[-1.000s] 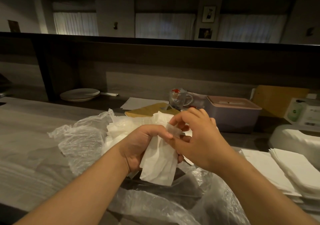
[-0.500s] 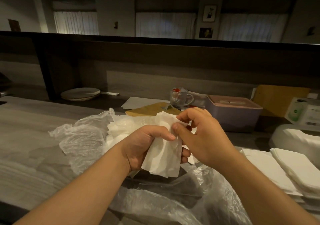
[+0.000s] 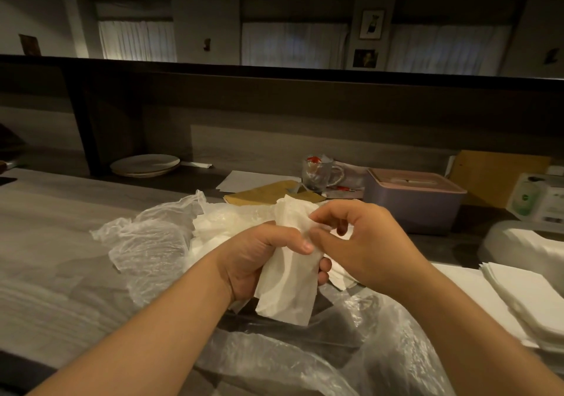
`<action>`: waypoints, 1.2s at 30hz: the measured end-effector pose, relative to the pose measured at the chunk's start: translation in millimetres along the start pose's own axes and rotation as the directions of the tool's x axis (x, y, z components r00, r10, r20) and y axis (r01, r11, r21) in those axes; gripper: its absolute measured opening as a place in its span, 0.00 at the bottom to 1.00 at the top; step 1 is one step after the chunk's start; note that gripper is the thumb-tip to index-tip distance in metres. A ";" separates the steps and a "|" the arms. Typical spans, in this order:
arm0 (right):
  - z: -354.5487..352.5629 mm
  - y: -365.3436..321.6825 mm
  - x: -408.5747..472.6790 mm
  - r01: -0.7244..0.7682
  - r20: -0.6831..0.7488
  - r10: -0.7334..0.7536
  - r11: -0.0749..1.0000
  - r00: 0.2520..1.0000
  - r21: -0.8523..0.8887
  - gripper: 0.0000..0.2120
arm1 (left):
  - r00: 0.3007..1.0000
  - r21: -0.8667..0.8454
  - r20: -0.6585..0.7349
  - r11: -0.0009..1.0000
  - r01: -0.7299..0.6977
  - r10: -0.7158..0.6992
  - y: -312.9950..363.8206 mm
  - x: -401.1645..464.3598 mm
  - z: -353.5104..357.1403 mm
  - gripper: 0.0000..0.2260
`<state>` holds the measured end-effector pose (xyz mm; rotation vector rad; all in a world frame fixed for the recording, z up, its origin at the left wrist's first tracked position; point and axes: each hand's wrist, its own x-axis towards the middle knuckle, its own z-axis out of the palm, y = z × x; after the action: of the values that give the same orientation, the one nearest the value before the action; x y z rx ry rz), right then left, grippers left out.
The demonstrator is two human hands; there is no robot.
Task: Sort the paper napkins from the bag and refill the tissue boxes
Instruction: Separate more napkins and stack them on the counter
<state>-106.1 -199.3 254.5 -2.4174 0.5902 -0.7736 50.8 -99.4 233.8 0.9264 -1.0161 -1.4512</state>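
My left hand (image 3: 253, 261) grips a small bunch of white paper napkins (image 3: 290, 285) above a clear plastic bag (image 3: 146, 243) that lies open on the counter. My right hand (image 3: 363, 243) pinches the top edge of the same bunch with thumb and fingertips. More loose napkins (image 3: 219, 224) lie inside the bag behind my hands. A stack of sorted napkins (image 3: 531, 298) sits at the right. A purple tissue box with a pink lid (image 3: 415, 203) stands behind my right hand.
A white rounded tissue holder (image 3: 525, 240) sits at the right edge. A glass mug (image 3: 320, 176), papers and a brown envelope (image 3: 268, 192) lie at the back. Plates (image 3: 145, 165) rest on the lower shelf at the left. A raised dark ledge runs across the back.
My right hand has shifted its pinch along the top of the napkin bunch and the bunch has risen slightly in my left hand. The bag and stacks have not moved.
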 end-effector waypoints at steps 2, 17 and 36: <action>2.2 -2.5 -0.8 0.055 -0.018 -0.056 0.996 0.998 -0.067 0.12 | 0.999 -0.002 -0.052 1.000 -0.005 0.005 -0.5 -0.4 0.7 0.19; 8.1 -4.0 -1.6 0.125 0.052 -0.120 0.986 0.991 -0.108 0.21 | 0.992 0.044 -0.123 0.999 0.007 -0.002 0.6 -2.6 6.8 0.20; 6.0 -2.3 -0.9 0.136 0.028 -0.136 0.991 0.990 0.011 0.10 | 0.999 0.031 -0.040 1.000 0.006 -0.004 0.4 -0.9 0.8 0.23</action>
<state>-102.4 -194.9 251.3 -2.4764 0.4132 -0.7941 50.3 -98.5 234.4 0.9772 -1.0099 -1.4193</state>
